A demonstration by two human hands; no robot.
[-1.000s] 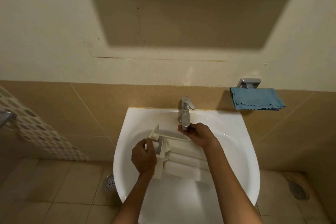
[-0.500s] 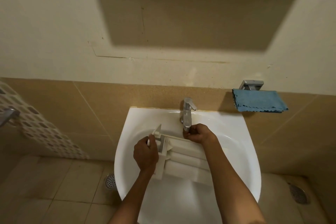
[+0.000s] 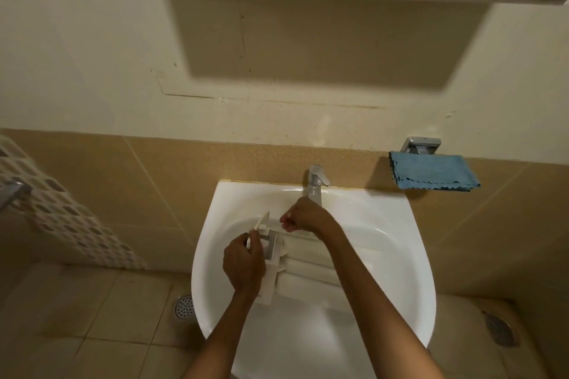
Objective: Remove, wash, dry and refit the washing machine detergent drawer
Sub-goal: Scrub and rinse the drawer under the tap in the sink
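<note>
Left hand (image 3: 244,264) is gripping the drawer (image 3: 303,268), lower centre; right hand (image 3: 303,218) is curling, hold unclear. Keep drawer steadied under tap (image 3: 314,181).

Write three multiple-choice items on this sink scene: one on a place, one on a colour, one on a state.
1. Where does the detergent drawer lie?
A. on the floor
B. in the sink
C. on the cabinet

2. What colour is the cloth on the wall holder?
A. blue
B. red
C. white

3. What is the left hand doing?
A. hanging open
B. holding the cloth
C. gripping the detergent drawer's front end

Answers:
1 B: the detergent drawer lies across the white sink, below the tap.
2 A: the folded cloth to the right of the tap is blue.
3 C: its fingers curl round the front panel.
</note>
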